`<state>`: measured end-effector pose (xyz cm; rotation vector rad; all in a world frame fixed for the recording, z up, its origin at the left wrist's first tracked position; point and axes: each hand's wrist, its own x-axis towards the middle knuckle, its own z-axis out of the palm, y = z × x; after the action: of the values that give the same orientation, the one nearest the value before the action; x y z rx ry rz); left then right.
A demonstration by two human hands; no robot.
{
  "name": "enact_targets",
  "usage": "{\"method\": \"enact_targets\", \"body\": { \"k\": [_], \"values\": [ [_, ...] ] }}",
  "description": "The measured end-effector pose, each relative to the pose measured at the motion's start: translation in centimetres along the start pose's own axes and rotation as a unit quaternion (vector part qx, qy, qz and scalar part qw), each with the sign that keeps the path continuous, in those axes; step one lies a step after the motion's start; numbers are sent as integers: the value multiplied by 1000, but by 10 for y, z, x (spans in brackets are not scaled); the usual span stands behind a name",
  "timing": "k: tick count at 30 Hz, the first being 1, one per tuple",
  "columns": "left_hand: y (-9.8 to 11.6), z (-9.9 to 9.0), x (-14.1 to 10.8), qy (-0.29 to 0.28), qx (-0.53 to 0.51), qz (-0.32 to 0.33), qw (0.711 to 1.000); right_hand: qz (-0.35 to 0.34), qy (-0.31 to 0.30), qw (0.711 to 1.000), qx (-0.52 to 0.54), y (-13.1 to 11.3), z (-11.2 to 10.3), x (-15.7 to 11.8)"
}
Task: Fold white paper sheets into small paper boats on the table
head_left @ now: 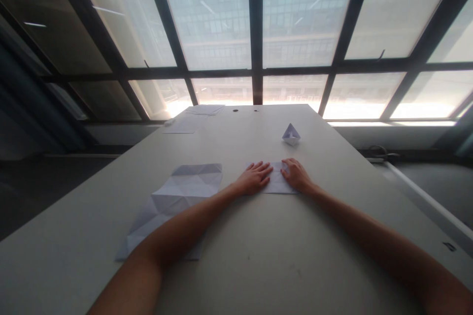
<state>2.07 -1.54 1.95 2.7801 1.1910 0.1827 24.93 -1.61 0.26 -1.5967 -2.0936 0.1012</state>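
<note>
A folded white paper (278, 184) lies flat on the white table (244, 246), between and partly under both hands. My left hand (254, 177) rests on its left part, palm down with the fingers spread. On its right part lies my right hand (295, 174), fingers slightly bent and apart, the tips touching the paper. What is under the palms is hidden. Beyond my right hand stands a small folded paper boat (291, 135). To the left, partly behind my left forearm, is a large creased paper sheet (192, 182).
Several flat paper sheets (185, 124) lie at the table's far left. Two small dark holes are near its far edge. Large windows (214, 15) rise behind the table. A small dark mark (449, 246) shows near the right edge.
</note>
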Motion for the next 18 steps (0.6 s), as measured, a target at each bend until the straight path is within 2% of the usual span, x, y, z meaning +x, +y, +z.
{"method": "enact_targets", "body": {
  "k": [18],
  "values": [
    [-1, 1, 1, 4, -5, -1, 1000, -15, 30, 999, 31, 3, 3, 1]
  ]
}}
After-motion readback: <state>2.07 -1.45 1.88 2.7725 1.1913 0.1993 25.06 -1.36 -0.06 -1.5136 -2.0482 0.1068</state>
